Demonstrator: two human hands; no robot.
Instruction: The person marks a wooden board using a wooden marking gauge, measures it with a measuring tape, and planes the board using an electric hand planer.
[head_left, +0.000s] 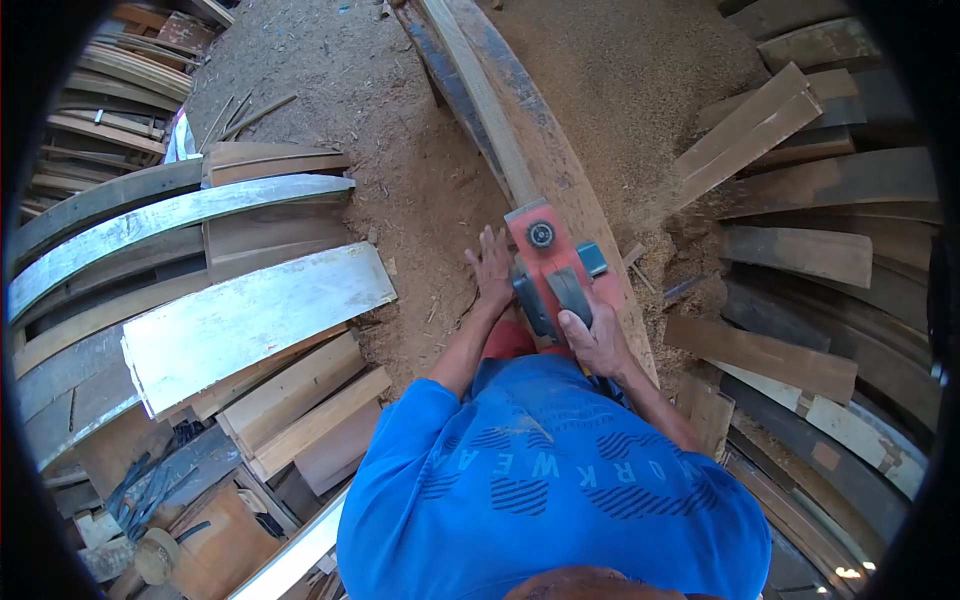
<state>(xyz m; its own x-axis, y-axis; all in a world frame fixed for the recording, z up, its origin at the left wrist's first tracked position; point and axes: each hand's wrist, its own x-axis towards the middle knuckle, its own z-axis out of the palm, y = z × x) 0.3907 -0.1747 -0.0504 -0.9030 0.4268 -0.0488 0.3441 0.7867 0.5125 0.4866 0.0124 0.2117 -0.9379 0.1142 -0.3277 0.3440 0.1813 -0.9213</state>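
Observation:
A red electric hand planer (543, 258) with a round black front knob sits on a long narrow wooden strip (478, 95). That strip runs away from me along a worn bench plank (575, 185). My right hand (600, 342) is wrapped round the planer's dark rear handle. Just left of the planer, my left hand (492, 266) has its fingers spread and holds nothing; whether it touches the tool's side or the strip's edge I cannot tell. The planer's underside and the strip beneath it are hidden.
Stacked boards (110, 215) line the left, with a white-faced board (260, 315) nearest me. More boards (800, 255) are piled on the right, some jutting toward the bench. Sawdust and shavings cover the ground (620, 85). Dark straps (160, 490) lie at lower left.

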